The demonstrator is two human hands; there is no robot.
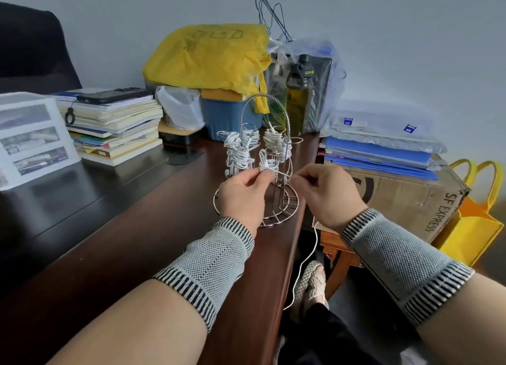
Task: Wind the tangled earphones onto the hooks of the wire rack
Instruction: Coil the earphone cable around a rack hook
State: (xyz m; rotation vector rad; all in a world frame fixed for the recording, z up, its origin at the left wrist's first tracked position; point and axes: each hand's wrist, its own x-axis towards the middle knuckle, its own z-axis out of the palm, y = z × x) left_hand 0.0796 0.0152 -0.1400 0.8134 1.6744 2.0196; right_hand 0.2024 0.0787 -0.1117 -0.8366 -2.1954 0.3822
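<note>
Left hand (242, 193) raised in front of the wire rack (258, 173), fingers curled, thumb and fingertips pinching a small coil of white earphone cable (268, 165) wound on the nearest hook. Right hand (327, 193) level with the left and just to its right, fingers curled, thumb and forefinger pinching the loose run of the same cable. Between the two hands, a short taut stretch of cable across the front of the rack's centre post. Below the right hand, the free end of the cable hanging past the desk (137, 228) edge, down toward a woven sandal (312, 282) on the floor. Beyond the fingertips of both hands, four more white bundles already wound on the rack's other hooks, under its arched handle. Under the left wrist, the rack's round wire base, sitting near the right edge of the desk. Grey knitted wristbands on both wrists.

Far beyond the left hand, a stack of books (115, 126) with a dark phone (112, 95) on top, and a blue bin (227, 118) under a yellow plastic bag (208, 61). Beyond and right of the right hand, a cardboard box (405, 200) printed SF EXPRESS, topped with blue folders (380, 154), and a yellow tote bag (473, 228) beside it.
</note>
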